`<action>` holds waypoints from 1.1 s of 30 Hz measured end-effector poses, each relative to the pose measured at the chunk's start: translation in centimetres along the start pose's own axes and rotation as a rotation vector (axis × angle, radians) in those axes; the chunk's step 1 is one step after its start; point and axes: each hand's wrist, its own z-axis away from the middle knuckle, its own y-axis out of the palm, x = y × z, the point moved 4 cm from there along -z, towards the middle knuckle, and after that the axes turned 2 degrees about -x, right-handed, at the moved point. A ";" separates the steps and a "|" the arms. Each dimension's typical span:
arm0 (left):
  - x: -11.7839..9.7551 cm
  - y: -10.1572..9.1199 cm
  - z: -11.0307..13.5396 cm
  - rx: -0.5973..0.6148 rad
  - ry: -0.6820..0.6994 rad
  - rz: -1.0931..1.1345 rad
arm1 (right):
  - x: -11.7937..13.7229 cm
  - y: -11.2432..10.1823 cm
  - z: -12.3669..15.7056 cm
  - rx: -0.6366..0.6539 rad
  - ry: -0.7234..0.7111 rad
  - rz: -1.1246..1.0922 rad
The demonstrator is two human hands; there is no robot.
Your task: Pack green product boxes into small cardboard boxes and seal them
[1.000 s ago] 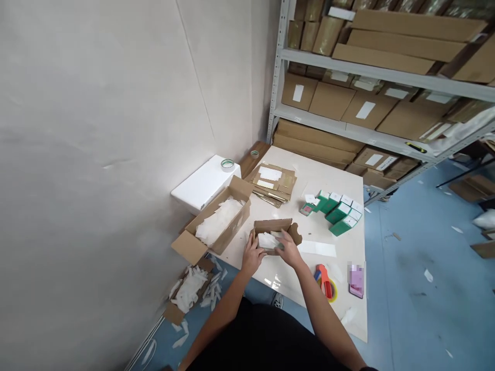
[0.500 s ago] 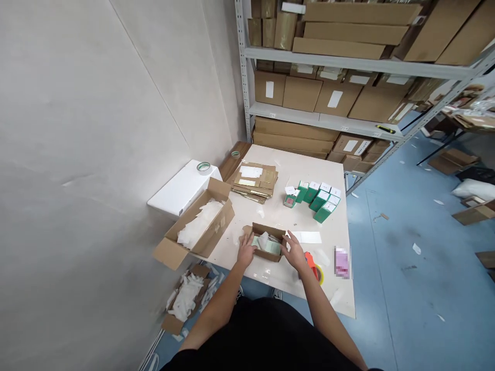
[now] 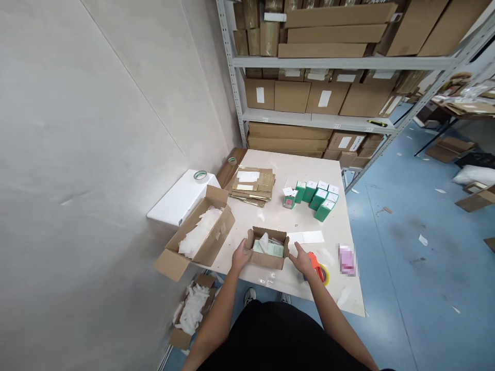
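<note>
A small open cardboard box [image 3: 266, 261] sits near the front edge of the table. Inside it lie pale green packets [image 3: 275, 249] and a crumpled white wrap [image 3: 264, 241], partly covering other contents. My left hand [image 3: 240, 255] is at the box's left end, thumb and fingers apart, the thumb close against the cardboard. At the right end my right hand [image 3: 302, 259] has its fingers spread, with the thumb beside the box wall. An orange tape dispenser [image 3: 316, 265] with a yellow-rimmed roll lies by my right wrist. White paper slips [image 3: 306, 237] lie behind that hand.
Several green-and-white cartons [image 3: 317, 199] stand at the back right. Flattened cardboard [image 3: 253, 184] is stacked at the back left. A long open carton [image 3: 214, 236] with white packing sheets overhangs the left edge. Beyond the table rises a shelf rack [image 3: 278, 117] full of boxes.
Both hands have drawn outward from the small box's rim to its two ends. The side flap on the left no longer lies spread out. The camera view has shifted slightly.
</note>
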 end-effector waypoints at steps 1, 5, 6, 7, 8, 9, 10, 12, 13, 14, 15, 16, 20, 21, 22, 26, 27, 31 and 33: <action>-0.1 0.1 0.0 0.058 0.080 0.003 | -0.2 0.1 0.1 0.002 0.019 -0.040; 0.0 1.1 0.6 0.357 0.229 -0.020 | -0.4 1.4 1.0 0.032 0.036 -0.218; 0.1 1.2 0.6 0.390 0.227 -0.042 | -0.2 1.8 1.2 0.019 0.018 -0.246; 0.3 1.3 0.6 0.405 0.218 -0.064 | 0.1 2.3 1.4 0.005 -0.002 -0.264; 0.5 1.3 0.6 0.410 0.212 -0.082 | 0.4 2.8 1.7 -0.007 -0.019 -0.274; 0.7 1.2 0.5 0.412 0.211 -0.095 | 0.7 3.4 1.9 -0.010 -0.033 -0.276; 0.8 1.1 0.3 0.415 0.216 -0.102 | 1.1 4.0 2.1 -0.007 -0.043 -0.268; 0.9 0.9 -0.2 0.432 0.231 -0.112 | 1.7 5.2 2.5 0.001 -0.047 -0.225; 1.0 0.8 -0.4 0.443 0.235 -0.118 | 2.0 5.8 2.7 0.003 -0.046 -0.197; 1.1 0.8 -0.7 0.454 0.239 -0.125 | 2.2 6.3 2.8 0.004 -0.045 -0.166; 1.1 0.7 -1.0 0.464 0.243 -0.131 | 2.3 6.8 3.0 0.007 -0.044 -0.134; 1.2 0.7 -1.2 0.474 0.247 -0.137 | 2.3 7.2 3.2 0.010 -0.045 -0.101; 1.4 0.5 -1.8 0.516 0.272 -0.164 | 2.2 8.3 4.3 -0.030 -0.034 0.024; 1.4 0.4 -2.0 0.523 0.278 -0.173 | 2.2 8.4 4.6 -0.060 -0.027 0.042; 1.3 0.3 -2.1 0.529 0.283 -0.182 | 2.3 8.5 4.7 -0.093 -0.017 0.054; 0.1 -0.6 -2.9 0.501 0.284 -0.234 | 3.4 8.3 4.4 -0.212 0.104 0.061; -0.2 -0.8 -3.1 0.476 0.278 -0.249 | 3.8 8.1 4.1 -0.237 0.149 0.073; -1.2 -1.2 -3.7 0.333 0.234 -0.255 | 4.9 7.3 2.5 -0.315 0.315 0.209; -1.3 -1.2 -3.7 0.249 0.223 -0.204 | 4.8 7.0 2.1 -0.330 0.397 0.259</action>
